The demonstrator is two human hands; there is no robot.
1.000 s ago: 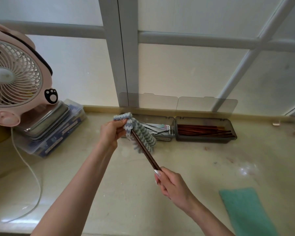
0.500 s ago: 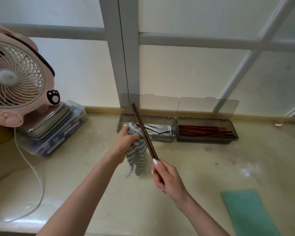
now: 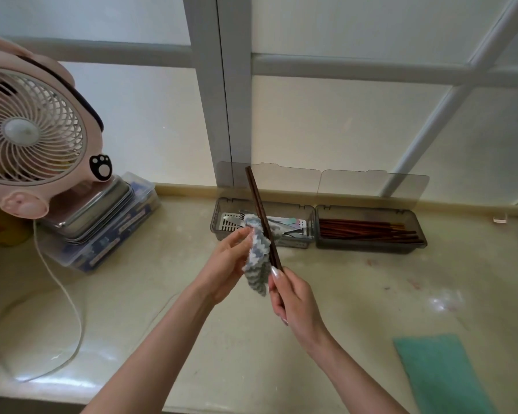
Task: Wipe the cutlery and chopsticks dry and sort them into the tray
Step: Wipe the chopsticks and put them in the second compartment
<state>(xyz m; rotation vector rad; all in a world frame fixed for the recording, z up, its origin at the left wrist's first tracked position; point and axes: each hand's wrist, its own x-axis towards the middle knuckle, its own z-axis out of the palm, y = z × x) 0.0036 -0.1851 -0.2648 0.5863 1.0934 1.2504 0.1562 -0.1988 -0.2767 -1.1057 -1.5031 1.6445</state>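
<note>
My right hand (image 3: 293, 297) grips the lower end of a pair of dark brown chopsticks (image 3: 259, 210), which point up and away, tilted slightly left. My left hand (image 3: 226, 264) holds a grey-and-white striped cloth (image 3: 256, 258) against the lower part of the sticks. Behind them, against the window sill, stands a grey two-part tray (image 3: 314, 228) with its clear lids up. Its left compartment holds metal cutlery (image 3: 290, 227); its right compartment holds several brown chopsticks (image 3: 368, 231).
A pink fan (image 3: 27, 130) stands at the left on stacked metal trays and a plastic box (image 3: 102, 222), with a white cord (image 3: 63, 294) trailing over the counter. A teal cloth (image 3: 437, 375) lies at the front right.
The chopsticks swung from low and slanted to upright, with their tips raised in front of the tray. The cloth slid down from the upper part of the sticks to near my right hand.
</note>
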